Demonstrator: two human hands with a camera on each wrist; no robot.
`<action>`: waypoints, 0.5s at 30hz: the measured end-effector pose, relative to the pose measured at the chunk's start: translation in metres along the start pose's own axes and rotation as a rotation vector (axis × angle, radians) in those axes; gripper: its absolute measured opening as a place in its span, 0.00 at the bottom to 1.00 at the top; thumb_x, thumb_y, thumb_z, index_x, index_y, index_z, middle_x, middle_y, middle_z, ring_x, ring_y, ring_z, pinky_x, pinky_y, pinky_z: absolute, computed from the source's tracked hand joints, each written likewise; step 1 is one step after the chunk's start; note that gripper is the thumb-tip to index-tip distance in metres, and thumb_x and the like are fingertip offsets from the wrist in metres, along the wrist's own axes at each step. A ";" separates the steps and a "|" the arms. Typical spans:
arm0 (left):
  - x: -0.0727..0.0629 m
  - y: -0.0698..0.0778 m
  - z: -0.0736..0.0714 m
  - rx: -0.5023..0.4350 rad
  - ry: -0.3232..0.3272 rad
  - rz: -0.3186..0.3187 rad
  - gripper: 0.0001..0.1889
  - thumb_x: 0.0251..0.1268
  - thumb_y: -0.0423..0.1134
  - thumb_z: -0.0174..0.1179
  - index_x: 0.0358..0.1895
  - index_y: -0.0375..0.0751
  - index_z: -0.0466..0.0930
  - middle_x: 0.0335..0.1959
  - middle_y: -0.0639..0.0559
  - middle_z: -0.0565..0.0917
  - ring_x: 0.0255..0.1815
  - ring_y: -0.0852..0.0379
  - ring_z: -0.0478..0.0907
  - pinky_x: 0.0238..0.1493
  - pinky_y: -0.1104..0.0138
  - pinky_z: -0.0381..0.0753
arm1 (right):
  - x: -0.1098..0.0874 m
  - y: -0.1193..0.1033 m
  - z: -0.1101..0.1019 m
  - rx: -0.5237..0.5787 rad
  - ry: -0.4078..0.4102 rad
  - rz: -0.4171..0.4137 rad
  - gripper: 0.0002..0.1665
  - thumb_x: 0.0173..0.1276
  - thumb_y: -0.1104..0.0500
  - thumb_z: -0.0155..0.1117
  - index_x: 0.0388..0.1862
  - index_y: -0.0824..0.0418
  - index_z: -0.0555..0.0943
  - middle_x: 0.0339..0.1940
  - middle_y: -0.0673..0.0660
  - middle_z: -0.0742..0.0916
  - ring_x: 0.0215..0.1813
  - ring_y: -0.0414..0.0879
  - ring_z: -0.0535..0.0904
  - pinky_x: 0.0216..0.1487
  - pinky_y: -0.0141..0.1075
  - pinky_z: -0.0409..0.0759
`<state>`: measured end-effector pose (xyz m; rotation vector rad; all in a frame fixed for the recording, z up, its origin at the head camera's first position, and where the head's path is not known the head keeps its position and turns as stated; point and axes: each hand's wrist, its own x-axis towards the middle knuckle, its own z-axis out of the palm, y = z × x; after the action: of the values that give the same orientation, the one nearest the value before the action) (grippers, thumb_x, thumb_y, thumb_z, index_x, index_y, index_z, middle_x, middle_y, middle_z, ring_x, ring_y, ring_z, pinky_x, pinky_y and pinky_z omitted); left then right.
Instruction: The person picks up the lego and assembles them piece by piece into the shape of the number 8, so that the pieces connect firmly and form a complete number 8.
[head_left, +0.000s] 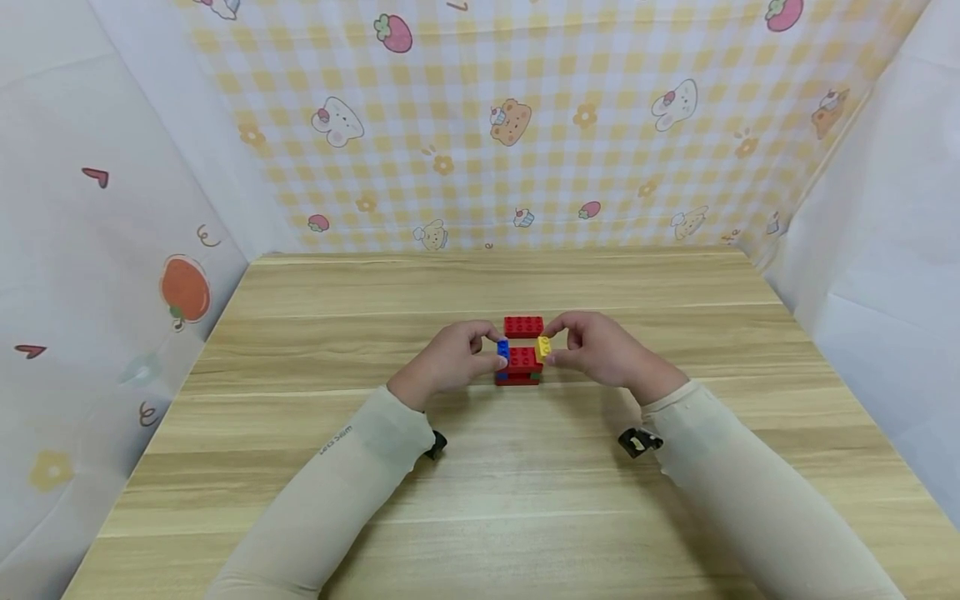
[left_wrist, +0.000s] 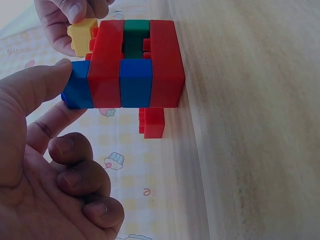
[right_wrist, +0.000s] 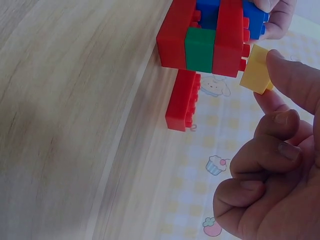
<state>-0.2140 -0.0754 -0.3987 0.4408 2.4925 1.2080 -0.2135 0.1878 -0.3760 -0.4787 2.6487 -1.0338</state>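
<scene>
Tilted yellow brick point(head_left: 543, 348).
Right hand point(head_left: 600, 350) is pinching it, left hand point(head_left: 456, 357) blue brick point(left_wrist: 79, 87); upper red brick point(head_left: 523, 359) is lying at its 8 o'clock.

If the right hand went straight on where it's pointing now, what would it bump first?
Probably the knobby upper red brick: the yellow brick pinched in the right hand would lead the way. They look so close that I can't tell whether they touch.

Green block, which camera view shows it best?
The right wrist view: the green block faces the camera between two red blocks. The left wrist view shows it farther back, partly hidden; the head view, only a sliver.
</scene>
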 end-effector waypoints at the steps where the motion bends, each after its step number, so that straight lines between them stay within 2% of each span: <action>1: 0.000 0.000 0.000 0.000 0.000 0.000 0.13 0.72 0.44 0.69 0.55 0.49 0.84 0.20 0.55 0.63 0.19 0.56 0.60 0.28 0.64 0.63 | 0.000 0.000 0.000 -0.001 -0.003 -0.004 0.18 0.69 0.58 0.76 0.56 0.59 0.85 0.24 0.52 0.75 0.26 0.47 0.70 0.27 0.36 0.68; 15: 0.000 0.001 -0.001 -0.014 -0.007 -0.005 0.13 0.72 0.44 0.69 0.56 0.49 0.84 0.20 0.55 0.63 0.19 0.56 0.61 0.27 0.64 0.64 | 0.001 -0.007 0.003 -0.019 -0.008 -0.016 0.17 0.70 0.58 0.75 0.56 0.58 0.85 0.24 0.52 0.75 0.26 0.47 0.70 0.27 0.36 0.68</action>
<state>-0.2141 -0.0758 -0.3970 0.4341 2.4760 1.2189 -0.2119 0.1807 -0.3736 -0.5072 2.6547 -1.0099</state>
